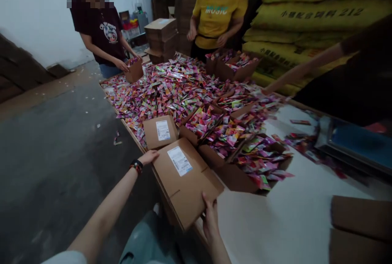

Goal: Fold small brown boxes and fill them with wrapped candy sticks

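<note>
Between my two hands is a flattened brown cardboard box (190, 186) with a white label, at the table's near edge. My left hand (149, 157), with a beaded bracelet at the wrist, grips its far left corner. My right hand (210, 213) pinches the near right edge, thumb on top and fingers partly hidden below. Just beyond lies a smaller labelled cardboard box (161, 132). To the right stand open cartons (235, 176) filled with small, shiny, colourful packets (260, 159).
A large heap of packets (171, 84) covers the far table. Two people (105, 35) (220, 14) stand behind it, and another person's arm (306, 68) reaches in from the right. A blue-topped device (358, 141) and brown boxes (361, 219) sit at right.
</note>
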Available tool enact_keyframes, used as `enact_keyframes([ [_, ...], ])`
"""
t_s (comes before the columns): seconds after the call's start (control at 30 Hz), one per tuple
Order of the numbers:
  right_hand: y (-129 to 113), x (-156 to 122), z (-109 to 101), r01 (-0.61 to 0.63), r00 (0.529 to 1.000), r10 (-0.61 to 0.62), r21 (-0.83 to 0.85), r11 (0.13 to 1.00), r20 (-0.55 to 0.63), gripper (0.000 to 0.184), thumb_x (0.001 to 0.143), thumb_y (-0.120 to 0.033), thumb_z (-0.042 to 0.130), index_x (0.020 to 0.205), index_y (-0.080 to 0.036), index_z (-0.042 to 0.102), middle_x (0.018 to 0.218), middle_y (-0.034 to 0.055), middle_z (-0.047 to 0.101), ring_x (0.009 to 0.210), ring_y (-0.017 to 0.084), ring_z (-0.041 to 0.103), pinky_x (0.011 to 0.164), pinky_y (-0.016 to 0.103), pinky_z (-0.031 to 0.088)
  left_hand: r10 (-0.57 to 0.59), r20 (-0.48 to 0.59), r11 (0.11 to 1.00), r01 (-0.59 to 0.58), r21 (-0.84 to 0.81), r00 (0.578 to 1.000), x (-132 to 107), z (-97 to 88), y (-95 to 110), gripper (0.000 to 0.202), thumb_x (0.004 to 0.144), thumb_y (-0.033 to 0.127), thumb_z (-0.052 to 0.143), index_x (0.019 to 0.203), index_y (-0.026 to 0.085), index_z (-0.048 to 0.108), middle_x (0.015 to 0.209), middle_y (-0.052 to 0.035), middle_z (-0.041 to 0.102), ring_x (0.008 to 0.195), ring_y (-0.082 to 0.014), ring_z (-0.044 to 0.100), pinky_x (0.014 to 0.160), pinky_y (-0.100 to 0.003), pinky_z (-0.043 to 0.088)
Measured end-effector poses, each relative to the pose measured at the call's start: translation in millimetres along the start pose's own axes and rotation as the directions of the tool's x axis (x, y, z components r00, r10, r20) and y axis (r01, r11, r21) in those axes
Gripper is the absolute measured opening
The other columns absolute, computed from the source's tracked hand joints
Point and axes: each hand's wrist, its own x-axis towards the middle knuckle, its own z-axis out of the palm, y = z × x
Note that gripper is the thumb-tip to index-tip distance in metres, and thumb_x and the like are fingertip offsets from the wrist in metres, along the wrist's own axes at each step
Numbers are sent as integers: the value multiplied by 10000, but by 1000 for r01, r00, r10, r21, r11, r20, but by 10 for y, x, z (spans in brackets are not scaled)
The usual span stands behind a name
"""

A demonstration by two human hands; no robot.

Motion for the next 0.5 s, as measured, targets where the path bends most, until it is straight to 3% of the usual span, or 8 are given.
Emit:
enact_keyframes([
  [0.07,-2,57,-35,40,991,-57,-134,990,-125,1046,564,-640,735,1431,-230,317,1344,105,549,1230,335,518,933,450,502,13,101,1000,-12,-1,995,22,-69,-33,509,656,602,656,828,128,726,902,-115,746,869,-286,665,833,-407,501],
  [0.1,-35,88,-33,98,967,-146,-221,970,-209,1112,546,-649,738,1455,-204,277,1416,129,475,1304,357,440,1013,474,450,28,120,1000,-28,5,992,38,-124,-62,524,648,614,655,835,131,726,905,-114,745,878,-285,660,842,-401,493],
  [0.17,-172,141,17,255,855,-400,-404,879,-330,1172,550,-659,723,1483,-148,231,1536,160,286,1416,381,241,1153,503,269,79,115,996,-83,24,990,122,-269,-129,548,675,638,611,879,140,713,942,-113,734,926,-280,641,873,-385,472],
  [0.23,-411,179,106,369,711,-577,-485,793,-403,1162,587,-642,707,1505,-148,194,1578,155,173,1436,380,183,1181,520,184,135,49,991,-135,-5,990,305,-423,-164,540,711,650,560,875,152,689,919,-105,719,917,-263,629,851,-361,474],
  [0.3,-741,216,174,404,606,-585,-425,810,-539,1124,624,-584,718,1520,-199,159,1586,136,154,1422,353,246,1160,510,247,158,-10,980,-159,-117,987,583,-524,-91,504,708,641,574,831,161,665,840,-85,702,847,-239,629,782,-336,493],
  [0.37,-1120,277,164,384,549,-403,-208,900,-732,1015,671,-525,704,1503,-251,190,1569,118,220,1396,318,317,1124,486,321,170,10,956,-163,-243,985,903,-511,154,466,691,609,617,818,162,651,806,-70,691,788,-218,630,732,-320,504],
  [0.4,-1307,322,126,356,564,-271,-66,932,-780,907,702,-493,682,1470,-270,253,1542,108,284,1378,304,352,1107,480,346,201,52,943,-179,-279,978,1062,-451,344,446,707,584,610,843,161,648,831,-72,693,790,-213,634,729,-319,510],
  [0.5,-1742,509,-52,189,732,60,287,939,-679,499,709,-308,675,1180,-273,515,1257,79,574,1140,285,585,945,473,506,350,195,930,-316,-187,916,1519,-95,1060,375,811,462,521,991,152,631,1015,-107,696,907,-221,647,805,-334,516],
])
